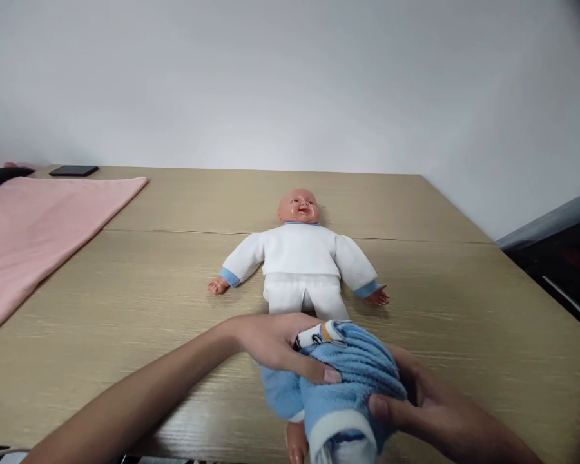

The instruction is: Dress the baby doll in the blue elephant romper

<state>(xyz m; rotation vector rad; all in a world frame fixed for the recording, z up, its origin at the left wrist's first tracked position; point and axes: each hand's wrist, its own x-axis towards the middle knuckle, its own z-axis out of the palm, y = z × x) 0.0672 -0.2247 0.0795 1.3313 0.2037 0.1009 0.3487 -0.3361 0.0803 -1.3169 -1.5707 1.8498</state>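
A plain, pale gray wall point(280, 84) is rising behind a light wood table point(454, 283), whose grain is showing clearly. A thin seam point(415, 241) is crossing the tabletop. Soft light is brightening the wall and glinting faintly on the wood. Beyond the table's right edge, something black point(551, 270), too unclear to name, is standing.

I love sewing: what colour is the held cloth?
The held cloth is mostly light blue, white-trimmed, clearest in the head view.
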